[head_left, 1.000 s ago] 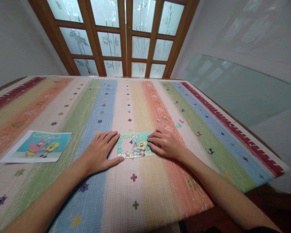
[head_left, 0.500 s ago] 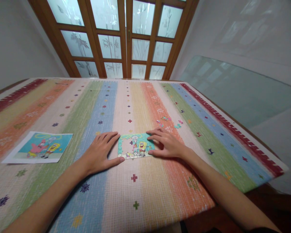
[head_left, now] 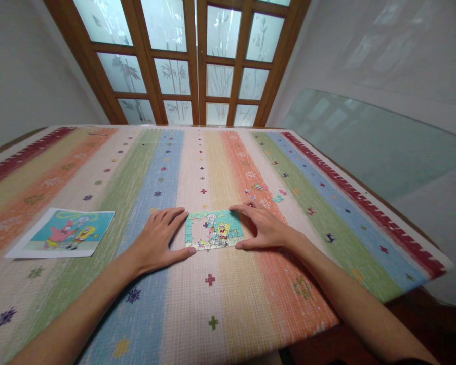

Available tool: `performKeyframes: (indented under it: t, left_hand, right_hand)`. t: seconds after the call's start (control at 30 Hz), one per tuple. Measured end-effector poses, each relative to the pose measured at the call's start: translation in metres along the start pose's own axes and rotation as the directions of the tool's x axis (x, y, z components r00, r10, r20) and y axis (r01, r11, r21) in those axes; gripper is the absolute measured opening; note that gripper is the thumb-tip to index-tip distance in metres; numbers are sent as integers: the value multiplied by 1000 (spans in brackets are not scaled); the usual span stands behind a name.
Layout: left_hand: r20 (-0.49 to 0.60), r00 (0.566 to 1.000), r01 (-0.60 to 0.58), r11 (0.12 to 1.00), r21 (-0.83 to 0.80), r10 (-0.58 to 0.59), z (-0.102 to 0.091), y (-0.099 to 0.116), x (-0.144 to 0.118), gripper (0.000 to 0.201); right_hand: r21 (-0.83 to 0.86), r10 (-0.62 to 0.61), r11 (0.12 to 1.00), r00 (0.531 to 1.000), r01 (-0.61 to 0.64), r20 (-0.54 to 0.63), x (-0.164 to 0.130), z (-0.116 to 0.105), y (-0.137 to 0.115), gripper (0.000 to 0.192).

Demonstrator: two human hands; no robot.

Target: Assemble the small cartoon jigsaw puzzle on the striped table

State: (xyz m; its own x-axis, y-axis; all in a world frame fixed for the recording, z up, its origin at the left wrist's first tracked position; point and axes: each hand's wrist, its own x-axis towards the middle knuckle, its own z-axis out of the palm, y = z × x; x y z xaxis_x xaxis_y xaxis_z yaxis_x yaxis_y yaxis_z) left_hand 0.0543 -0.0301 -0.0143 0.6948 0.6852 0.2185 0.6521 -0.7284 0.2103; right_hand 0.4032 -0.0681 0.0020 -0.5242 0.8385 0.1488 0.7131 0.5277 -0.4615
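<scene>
A partly assembled jigsaw puzzle [head_left: 223,230] lies flat on the tablecloth, showing a yellow square cartoon figure and a teal one. Through a gap in its left half the cloth shows. My left hand [head_left: 157,238] rests at the puzzle's left end, thumb at the near corner and fingers at the far corner, spread apart. On the opposite end, my right hand [head_left: 268,226] frames the right corners the same way, thumb and fingers apart. Neither hand encloses anything. Several loose jigsaw pieces [head_left: 278,198] lie just beyond my right hand.
A printed reference picture [head_left: 66,233] of the cartoon characters lies on white paper to the left. The striped tablecloth [head_left: 197,304] covers the table. Behind stand wooden doors [head_left: 194,76] with frosted panes, and a glass panel [head_left: 365,137] leans by the right wall.
My right thumb has shifted slightly toward me and off the puzzle's right part, spreading wider from the fingers. My left hand and the puzzle stay nearly in place.
</scene>
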Motion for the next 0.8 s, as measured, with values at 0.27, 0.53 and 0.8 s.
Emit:
performKeyframes:
  t: [0.27, 0.53, 0.8]
  left_hand:
    - [-18, 1000, -6, 1000, 4, 6, 1, 5, 1, 85]
    - [-9, 1000, 12, 1000, -19, -12, 0, 4, 1, 87]
    - [-17, 1000, 1, 999, -37, -1, -1, 0, 1, 92]
  right_hand:
    - [-21, 20, 1000, 1000, -20, 2, -2, -4, -1, 94]
    - [-35, -12, 999, 1000, 13, 14, -2, -6, -1, 91]
    - [-33, -15, 999, 1000, 15, 7, -2, -7, -2, 91]
